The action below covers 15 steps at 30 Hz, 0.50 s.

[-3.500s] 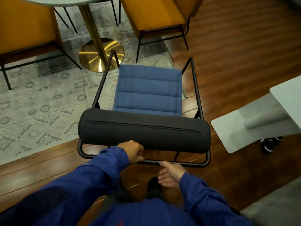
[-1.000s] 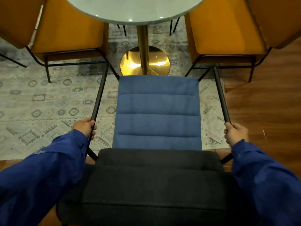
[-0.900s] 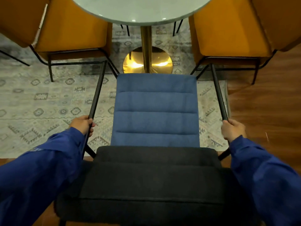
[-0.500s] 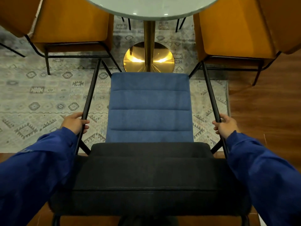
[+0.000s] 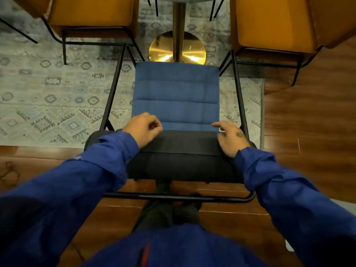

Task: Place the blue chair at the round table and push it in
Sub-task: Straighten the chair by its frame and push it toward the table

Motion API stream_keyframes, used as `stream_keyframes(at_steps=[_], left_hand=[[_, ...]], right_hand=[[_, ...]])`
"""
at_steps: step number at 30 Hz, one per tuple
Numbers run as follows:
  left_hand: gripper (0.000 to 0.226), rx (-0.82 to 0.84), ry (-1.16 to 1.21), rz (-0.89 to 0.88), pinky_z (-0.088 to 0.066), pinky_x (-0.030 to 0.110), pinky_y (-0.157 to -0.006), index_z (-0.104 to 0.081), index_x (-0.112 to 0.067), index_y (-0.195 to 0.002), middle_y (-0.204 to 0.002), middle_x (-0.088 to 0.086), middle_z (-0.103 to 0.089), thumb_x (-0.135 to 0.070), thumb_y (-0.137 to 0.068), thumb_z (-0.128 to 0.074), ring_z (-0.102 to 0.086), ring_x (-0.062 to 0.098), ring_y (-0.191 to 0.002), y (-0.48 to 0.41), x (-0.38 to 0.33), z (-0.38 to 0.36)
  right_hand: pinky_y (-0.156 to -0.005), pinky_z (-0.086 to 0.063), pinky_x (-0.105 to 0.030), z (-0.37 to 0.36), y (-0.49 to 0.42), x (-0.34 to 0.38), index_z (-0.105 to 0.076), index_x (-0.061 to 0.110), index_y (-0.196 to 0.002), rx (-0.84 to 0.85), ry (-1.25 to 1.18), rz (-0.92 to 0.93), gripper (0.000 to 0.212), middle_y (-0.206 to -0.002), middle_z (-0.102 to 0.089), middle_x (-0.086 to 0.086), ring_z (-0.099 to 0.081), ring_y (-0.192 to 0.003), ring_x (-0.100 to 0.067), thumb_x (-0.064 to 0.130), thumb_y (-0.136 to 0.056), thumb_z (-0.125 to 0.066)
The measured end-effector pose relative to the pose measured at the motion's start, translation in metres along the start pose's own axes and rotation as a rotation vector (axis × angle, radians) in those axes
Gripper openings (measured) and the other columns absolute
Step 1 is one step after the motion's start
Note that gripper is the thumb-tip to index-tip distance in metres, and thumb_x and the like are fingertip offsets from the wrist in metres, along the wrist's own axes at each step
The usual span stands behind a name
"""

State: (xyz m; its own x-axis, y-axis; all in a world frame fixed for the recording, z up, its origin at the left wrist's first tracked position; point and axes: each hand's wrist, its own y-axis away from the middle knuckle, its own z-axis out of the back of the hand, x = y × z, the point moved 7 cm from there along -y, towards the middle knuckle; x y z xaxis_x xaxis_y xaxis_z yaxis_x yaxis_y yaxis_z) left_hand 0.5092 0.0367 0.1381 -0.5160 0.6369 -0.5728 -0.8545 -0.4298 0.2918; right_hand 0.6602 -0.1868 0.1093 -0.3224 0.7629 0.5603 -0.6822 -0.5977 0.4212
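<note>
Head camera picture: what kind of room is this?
Probably a dining or lounge area: a blue chair faces a table on a gold pedestal base, orange chairs stand either side, and a patterned rug covers the wood floor.

The room is dim and warmly lit. The brightest spot is glare on the brass base (image 5: 177, 49), two hot streaks either side of the pole. The rug (image 5: 48, 97) is lit evenly, with dark shadow under the orange chairs (image 5: 92, 10) along its top edge. The blue seat (image 5: 176, 89) is sharp and evenly lit; the black backrest (image 5: 183, 151) loses detail in darkness. The wood floor (image 5: 308, 122) at right is smeared by motion blur, as are the sleeves (image 5: 298, 199) near the bottom corners. Wide-angle distortion bows the chair frame and splays the edges outward.
</note>
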Motion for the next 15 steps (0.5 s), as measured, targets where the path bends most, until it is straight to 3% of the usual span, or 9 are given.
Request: stream_keyframes(at_steps=[6,9,12,15], left_hand=[[0.016,0.296,-0.014,-0.048,-0.050,0.027,-0.080,-0.071,-0.016,-0.087,-0.081,0.002,-0.071,-0.030,-0.079,-0.069,-0.064,0.018,-0.079,0.068,-0.037,-0.061],[0.024,0.423,-0.054,-0.046,-0.052,0.027,-0.081,-0.070,-0.019,-0.095,-0.083,-0.001,-0.070,-0.035,-0.076,-0.072,-0.064,0.014,-0.081,0.089,-0.031,-0.089],[0.038,0.560,-0.077,-0.019,-0.051,0.028,-0.085,-0.066,-0.022,-0.106,-0.095,-0.001,-0.068,-0.039,-0.073,-0.074,-0.062,0.014,-0.087,0.106,-0.016,-0.116],[0.043,0.659,-0.155,0.020,-0.050,0.031,-0.088,-0.062,-0.022,-0.112,-0.109,0.003,-0.066,-0.041,-0.074,-0.072,-0.060,0.016,-0.094,0.120,0.004,-0.139]], right_hand=[[-0.102,-0.033,-0.029,-0.033,0.081,0.035,-0.065,0.013,-0.114,0.017,0.064,0.274,0.032,-0.118,-0.060,-0.008,-0.048,-0.113,-0.026,0.005,-0.086,-0.050],[-0.099,-0.035,-0.030,-0.045,0.103,0.032,-0.065,0.015,-0.113,0.055,0.074,0.309,0.028,-0.113,-0.059,-0.006,-0.048,-0.109,-0.022,0.013,-0.089,-0.051],[-0.095,-0.040,-0.033,-0.071,0.117,0.017,-0.063,0.017,-0.116,0.221,0.106,0.283,0.029,-0.113,-0.061,-0.007,-0.054,-0.109,-0.024,0.027,-0.091,-0.055],[-0.095,-0.043,-0.035,-0.103,0.129,-0.008,-0.059,0.021,-0.120,0.453,0.200,0.190,0.042,-0.119,-0.060,-0.006,-0.055,-0.111,-0.024,0.049,-0.089,-0.053]])
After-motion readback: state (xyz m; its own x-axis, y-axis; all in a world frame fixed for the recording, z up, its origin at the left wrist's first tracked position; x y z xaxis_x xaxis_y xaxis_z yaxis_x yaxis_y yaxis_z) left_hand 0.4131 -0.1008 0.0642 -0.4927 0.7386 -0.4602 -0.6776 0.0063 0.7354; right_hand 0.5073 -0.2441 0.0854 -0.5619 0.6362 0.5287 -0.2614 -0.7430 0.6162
